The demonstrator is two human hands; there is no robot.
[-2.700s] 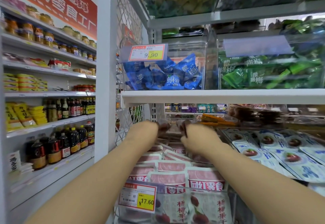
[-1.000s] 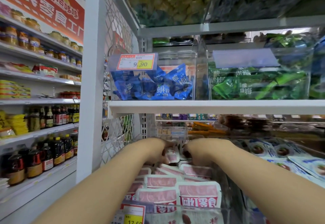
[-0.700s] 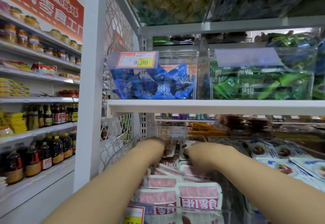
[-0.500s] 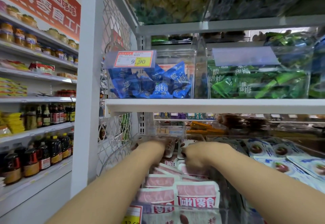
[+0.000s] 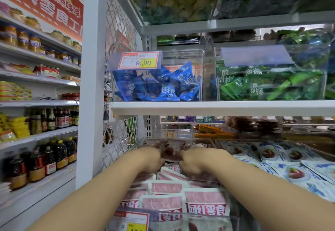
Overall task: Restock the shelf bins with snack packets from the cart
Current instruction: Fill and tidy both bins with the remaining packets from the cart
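Left hand (image 5: 150, 160) beside right hand (image 5: 194, 162), seemingly atop packets (image 5: 164, 188).

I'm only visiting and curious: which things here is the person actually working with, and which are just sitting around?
In the job: left hand and right hand, both gripping pink packets in the clear bin.

Just nearby: blue packets, green packets, white-and-blue packets, sauce bottles, jars.

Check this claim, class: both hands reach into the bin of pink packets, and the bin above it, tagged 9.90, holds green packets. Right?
Not quite. In the head view the 9.90 bin holds blue packets; the green packets sit in the neighbouring bin. The left hand and right hand do reach among the pink packets.
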